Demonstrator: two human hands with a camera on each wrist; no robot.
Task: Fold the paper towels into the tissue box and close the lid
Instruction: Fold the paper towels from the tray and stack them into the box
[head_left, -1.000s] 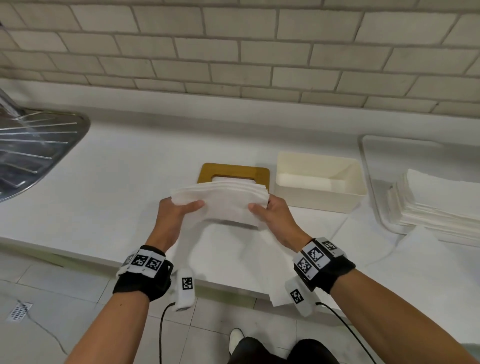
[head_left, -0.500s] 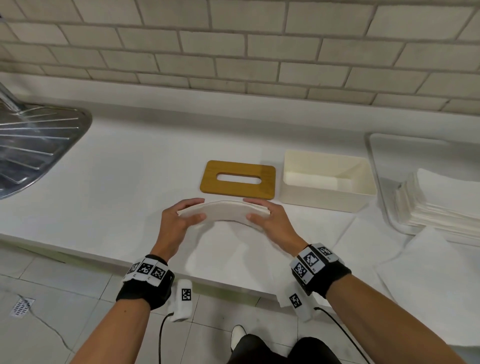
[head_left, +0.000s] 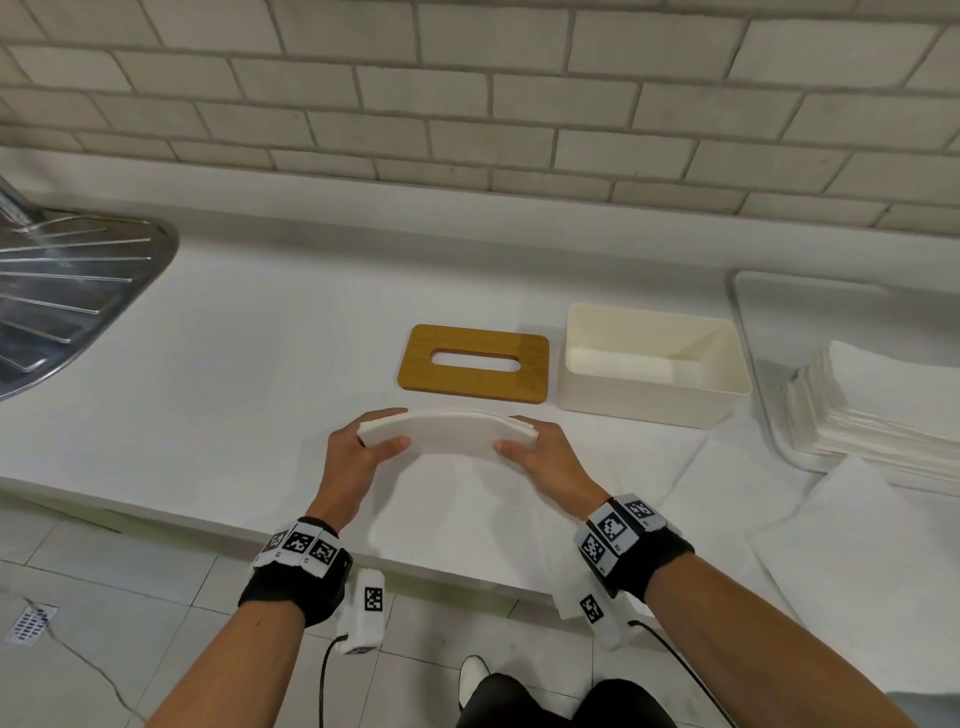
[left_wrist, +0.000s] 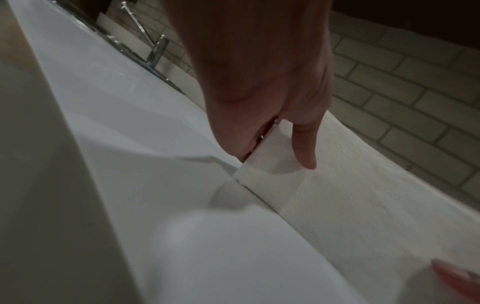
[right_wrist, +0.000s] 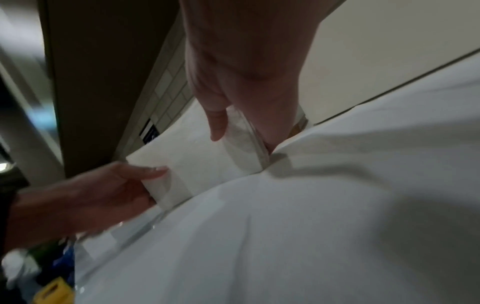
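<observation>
Pale brick wall (head_left: 467, 104) behind white counter (head_left: 234, 374); grey tiled floor (head_left: 104, 623).

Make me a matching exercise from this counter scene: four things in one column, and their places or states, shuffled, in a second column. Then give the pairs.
Things:
1. wooden lid
2. tissue box
3. folded towel bundle
4. towel stack

States:
A. open, lid off
B. bowed upward between left hand and right hand
C. flat on the counter, left of the box
D. piled at the far right

Pairs: 1-C, 2-A, 3-B, 4-D
</observation>
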